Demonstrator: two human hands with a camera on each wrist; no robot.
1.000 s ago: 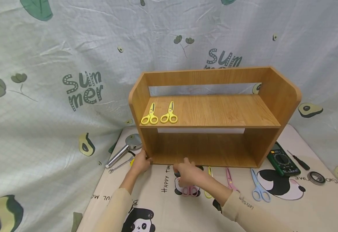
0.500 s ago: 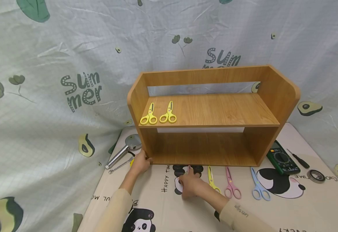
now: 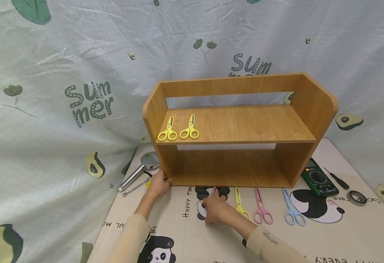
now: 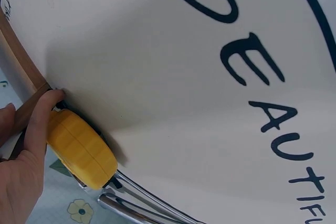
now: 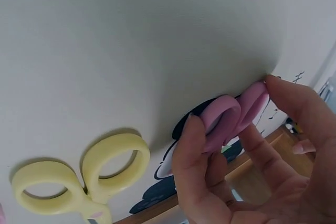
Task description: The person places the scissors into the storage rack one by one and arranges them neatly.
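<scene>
A two-tier wooden shelf [image 3: 231,171] stands at the back of the table. My left hand [image 3: 158,184] grips its lower left front corner, thumb and fingers on the side panel. A rounded yellow case [image 4: 83,148] lies right beside those fingers. In front of the shelf, my right hand [image 3: 215,208] pinches the finger loops of pink-handled scissors [image 5: 226,119]; in the head view the hand hides most of them. Yellow scissors [image 3: 240,204] lie close by on the right, then other pink scissors [image 3: 261,210] and blue scissors [image 3: 292,210].
Two yellow scissors, one left [image 3: 168,131] and one right [image 3: 189,129], lie on the upper tier. Left of the shelf are a shiny round-headed tool [image 3: 134,177] and a wrench [image 3: 136,188]. To the right lie a green multimeter [image 3: 319,179], a screwdriver [image 3: 338,179] and a tape roll [image 3: 356,198].
From above the pink scissors, my right hand has come down and back onto their loops, and it now holds them. The left hand stays at the shelf corner. The head view has shifted slightly.
</scene>
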